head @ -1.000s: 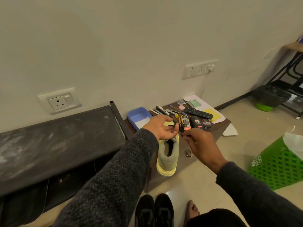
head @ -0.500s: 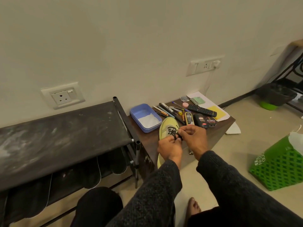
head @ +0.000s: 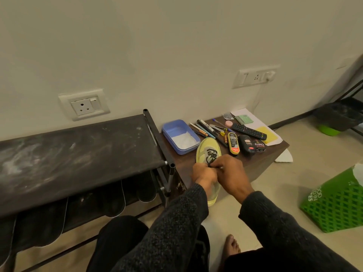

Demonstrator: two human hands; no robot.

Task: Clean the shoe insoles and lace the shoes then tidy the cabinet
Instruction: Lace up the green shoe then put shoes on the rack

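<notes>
- Hands first: the left hand [head: 203,173] and the right hand [head: 228,174] sit knuckle to knuckle over the middle of the yellow shoe [head: 208,154], fingers curled, both pinching the black lace [head: 211,157] where it leaves the eyelets.
- A second ago the two hands were apart and higher, with the lace ends held up above the shoe's opening; now they have dropped onto the shoe and closed in together. I take this to mean the lace has been pulled snug and the crossing or knot near the top is being worked.
- Lace rows already zigzag across the front of the shoe, so lacing of this one looks close to finished, though the hands hide the upper eyelets.
- The shoe lies toe toward the wall on the brown tabletop [head: 265,163], its heel hanging past the near edge below the wrists.
- Just beside the toe stand a blue box [head: 179,136] with white material inside, a row of pens [head: 206,128], shoe polish bottles [head: 246,144] and a remote [head: 249,131].
- To the left is a dusty black shoe rack [head: 78,154], with dark insoles [head: 115,199] hanging under its top shelf.
- On the floor to the right sits a green basket [head: 334,205].
- Tidying the tabletop clutter appears not yet begun.
</notes>
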